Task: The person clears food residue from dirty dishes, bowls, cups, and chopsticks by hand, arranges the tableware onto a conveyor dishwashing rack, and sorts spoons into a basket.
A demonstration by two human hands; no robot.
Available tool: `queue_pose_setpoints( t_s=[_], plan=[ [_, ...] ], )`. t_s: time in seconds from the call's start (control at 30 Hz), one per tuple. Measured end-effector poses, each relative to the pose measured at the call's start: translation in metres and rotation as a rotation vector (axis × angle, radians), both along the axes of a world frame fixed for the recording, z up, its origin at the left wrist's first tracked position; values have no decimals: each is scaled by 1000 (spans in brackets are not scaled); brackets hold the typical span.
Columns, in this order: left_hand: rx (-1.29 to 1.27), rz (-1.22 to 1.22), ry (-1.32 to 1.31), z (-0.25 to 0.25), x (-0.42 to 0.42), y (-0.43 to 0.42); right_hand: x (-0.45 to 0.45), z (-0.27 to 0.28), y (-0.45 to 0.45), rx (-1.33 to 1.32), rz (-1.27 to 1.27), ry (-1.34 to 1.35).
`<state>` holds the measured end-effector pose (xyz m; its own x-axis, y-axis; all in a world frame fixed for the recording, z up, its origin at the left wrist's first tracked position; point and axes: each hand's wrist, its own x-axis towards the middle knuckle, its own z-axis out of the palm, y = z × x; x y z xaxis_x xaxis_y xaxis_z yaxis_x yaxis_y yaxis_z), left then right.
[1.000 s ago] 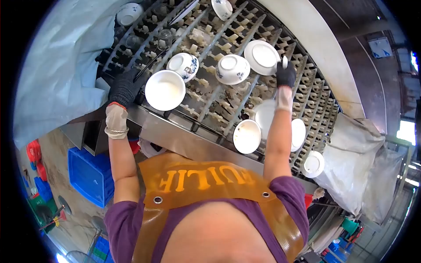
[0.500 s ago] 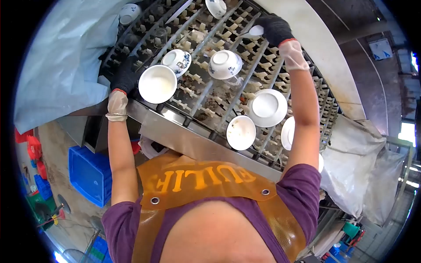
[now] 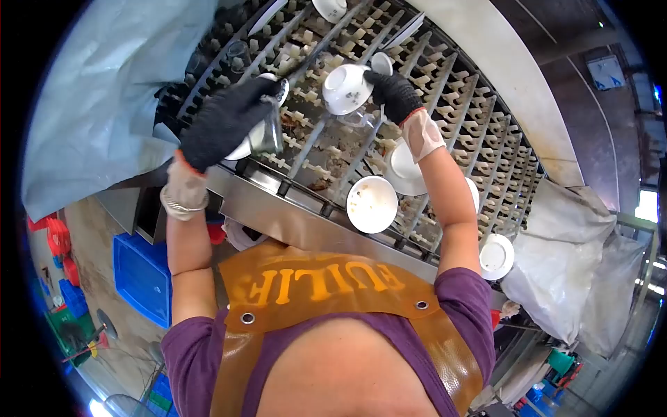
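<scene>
My left hand [image 3: 226, 125], in a black glove, is closed on a clear drinking glass [image 3: 269, 132] that hangs tilted below the fingers. Behind it, a white bowl [image 3: 238, 149] and a patterned bowl [image 3: 281, 92] are partly hidden. The black-gloved right hand [image 3: 396, 97] has its fingers on the edge of an upturned white bowl with a blue pattern [image 3: 347, 89]. Beside those fingers is a small white oval piece [image 3: 381, 64], whose kind I cannot make out. Another clear glass piece [image 3: 358, 119] lies under the bowl.
Rows of pale pegs cover the slanted conveyor [image 3: 445, 83]. Near its steel front edge [image 3: 299, 219] sits a white bowl with food bits [image 3: 372, 204]. White plates [image 3: 403, 170] lie under my right forearm, another dish [image 3: 496, 257] at right. A blue crate [image 3: 142, 278] stands on the floor.
My left hand has moved up and right over the bowls and now holds a glass. The right hand has come down and left to the patterned bowl. Dishes on the conveyor have shifted slightly left.
</scene>
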<state>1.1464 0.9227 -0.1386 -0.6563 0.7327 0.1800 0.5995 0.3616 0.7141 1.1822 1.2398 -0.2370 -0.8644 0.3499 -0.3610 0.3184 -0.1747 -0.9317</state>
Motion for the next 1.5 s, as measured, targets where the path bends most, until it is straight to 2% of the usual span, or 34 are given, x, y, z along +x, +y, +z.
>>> queue_pose_setpoints(
  t_s=[0.03,0.07,0.1,0.17,0.2,0.23,0.3,0.33,0.37,0.43,0.47,0.53,0.57,0.63,0.7,0.73,0.77,0.87,0.93,0.97,1.0,1.03,1.07,1.1,1.17,1.2,1.23,1.3,1.37,1.43,1.5],
  plan=[
    [-139,-25,-11,-2,4,11,-6,9,1,92,-53,-14],
    [-223,-94,46,-8,4,19,0,18,5,89,-15,155],
    [-307,-168,96,-15,3,27,-3,25,15,91,6,54],
    [-454,-285,-62,-29,-10,45,-10,25,21,196,57,221],
    [-515,-332,-15,-50,-21,54,-25,-2,43,692,135,137],
    [-574,-371,35,-70,-31,61,-21,3,42,697,143,147],
    [-532,-300,187,-88,-43,74,-3,15,28,1315,432,217],
    [-623,-140,301,-78,-35,82,3,6,27,1079,594,225],
    [-606,70,257,-82,-36,85,28,43,-4,754,625,-83],
    [-419,57,504,-66,-24,71,32,-8,-3,895,821,33],
    [-419,59,511,-48,-20,67,30,-19,0,899,818,39],
    [-589,166,459,-25,0,55,36,-37,-1,839,635,-10],
    [-599,163,449,-27,9,50,33,-41,1,992,684,-52],
    [-222,238,463,-27,19,38,40,-18,-2,1009,645,63],
    [-60,251,185,-27,33,38,51,20,-11,561,496,-94],
    [39,231,-7,-26,43,42,55,25,-14,515,467,-97],
    [210,164,43,-35,50,49,65,30,-21,536,414,-5],
    [324,146,121,-44,75,77,93,61,-43,186,481,-5],
    [350,237,-283,-48,78,85,106,62,-47,128,430,40],
    [360,239,-283,-50,81,86,112,59,-46,106,414,78],
    [354,270,-268,-53,83,89,115,50,-41,145,438,76],
    [347,302,-254,-57,86,91,118,41,-38,329,411,57],
    [343,310,15,-65,86,91,117,34,-34,453,404,88],
    [349,318,22,-64,86,87,111,31,-29,583,395,107],
    [243,481,256,-65,87,73,97,30,-17,859,363,120],
    [327,505,94,-61,90,61,90,42,-15,935,360,80],
    [367,471,20,-54,94,46,86,68,-21,894,375,-82],
    [373,499,-212,-31,116,17,59,48,-8,1134,385,-110],
    [236,569,-157,-21,136,-9,38,35,-13,1178,306,86],
    [92,536,-179,-22,156,-42,19,25,-30,1446,282,434],
    [70,523,-255,-34,176,-69,6,21,-53,1324,437,423]
  ],
)
